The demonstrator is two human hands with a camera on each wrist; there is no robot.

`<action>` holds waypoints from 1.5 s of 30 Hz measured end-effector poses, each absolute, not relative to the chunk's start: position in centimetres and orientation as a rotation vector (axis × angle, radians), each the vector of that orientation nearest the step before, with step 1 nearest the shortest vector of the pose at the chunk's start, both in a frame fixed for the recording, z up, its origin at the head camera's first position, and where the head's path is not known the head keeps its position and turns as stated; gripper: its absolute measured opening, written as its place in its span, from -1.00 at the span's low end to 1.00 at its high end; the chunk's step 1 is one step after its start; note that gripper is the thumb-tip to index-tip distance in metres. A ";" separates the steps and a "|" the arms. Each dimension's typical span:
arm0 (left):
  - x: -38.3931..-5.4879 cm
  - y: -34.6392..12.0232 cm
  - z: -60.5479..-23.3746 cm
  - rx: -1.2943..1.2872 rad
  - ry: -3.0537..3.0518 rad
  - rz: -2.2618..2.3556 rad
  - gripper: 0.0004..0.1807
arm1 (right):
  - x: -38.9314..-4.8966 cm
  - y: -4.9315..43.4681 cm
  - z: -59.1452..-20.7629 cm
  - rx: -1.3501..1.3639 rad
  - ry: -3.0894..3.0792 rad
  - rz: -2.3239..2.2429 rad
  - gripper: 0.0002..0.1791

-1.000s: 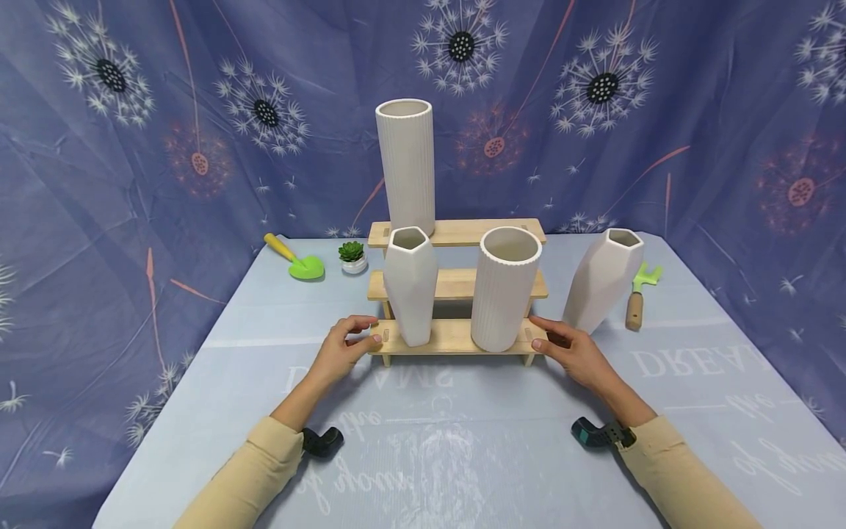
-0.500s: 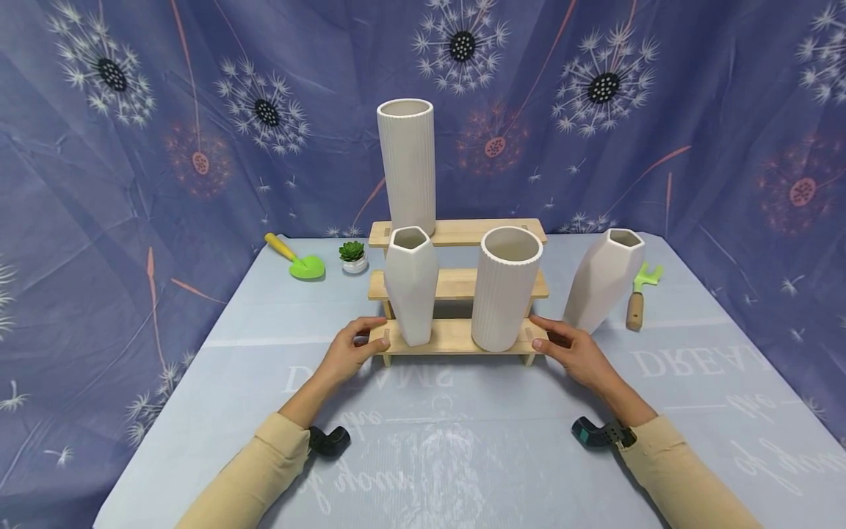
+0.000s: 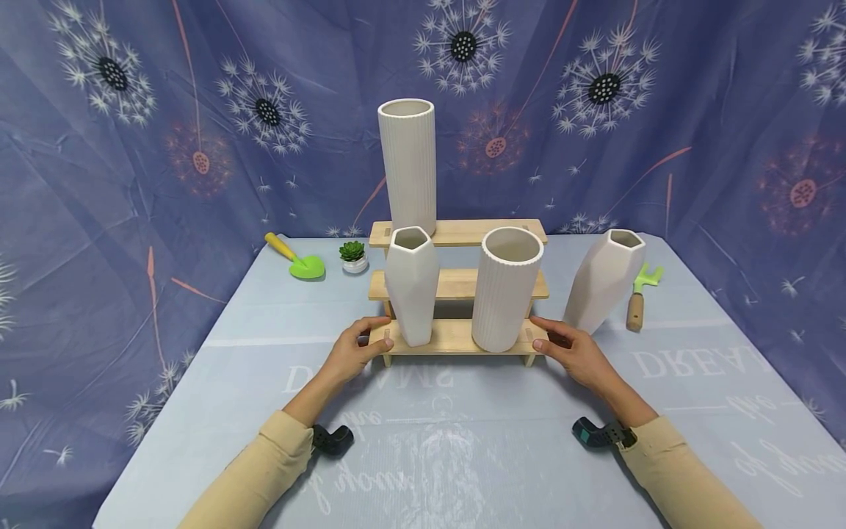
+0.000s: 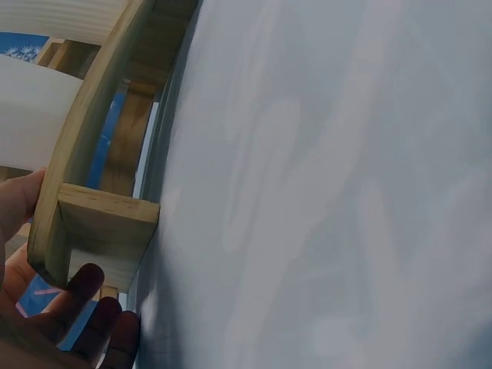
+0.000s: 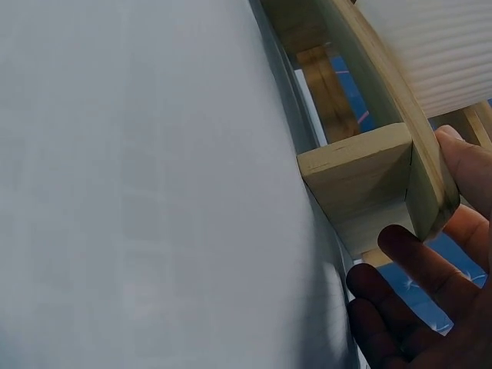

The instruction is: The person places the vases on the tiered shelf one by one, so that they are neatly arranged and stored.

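Observation:
A three-tier wooden stand is in the middle of the head view. My left hand grips the left end of its lowest shelf; in the left wrist view the thumb lies on top with fingers around the end and below. At the right end my right hand holds the same shelf in a like way. On that shelf stand a white faceted vase and a wide white ribbed vase. The top tier bears a tall ribbed vase.
Right of the stand, another white faceted vase leans on the table. Behind it lies a green hand fork with a wooden handle. To the left are a green trowel and a small potted succulent. A patterned blue curtain hangs behind.
My left hand has slid slightly right, further onto the end of the lowest shelf. The right hand, the stand and the vases look nearly unmoved.

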State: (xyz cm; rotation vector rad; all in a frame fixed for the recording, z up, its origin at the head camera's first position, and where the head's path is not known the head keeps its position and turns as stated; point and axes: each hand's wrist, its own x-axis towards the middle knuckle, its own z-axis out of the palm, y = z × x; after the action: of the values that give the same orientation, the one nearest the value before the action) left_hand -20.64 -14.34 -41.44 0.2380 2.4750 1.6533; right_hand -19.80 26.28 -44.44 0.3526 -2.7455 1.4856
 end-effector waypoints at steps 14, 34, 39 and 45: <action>-19.8 -14.1 -40.2 0.238 2.453 1.658 -0.47 | -19.3 26.9 -44.4 0.350 -2.767 1.396 -0.42; -21.3 -14.6 -42.7 0.267 2.472 1.652 -0.44 | -16.4 29.8 -42.7 0.142 -2.668 1.145 -0.51; -21.7 -14.8 -43.5 0.266 2.488 1.666 -0.46 | -16.0 30.6 -41.9 0.052 -2.668 1.122 -0.50; -21.7 -14.8 -43.5 0.274 2.495 1.675 -0.48 | -15.9 31.5 -41.4 -0.034 -2.647 1.107 -0.46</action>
State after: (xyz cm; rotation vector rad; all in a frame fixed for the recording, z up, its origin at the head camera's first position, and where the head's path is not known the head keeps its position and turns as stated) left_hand -21.74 -14.81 -43.52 0.2742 2.4955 1.6752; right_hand -15.85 31.55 -41.37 -0.0342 -2.6472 1.1067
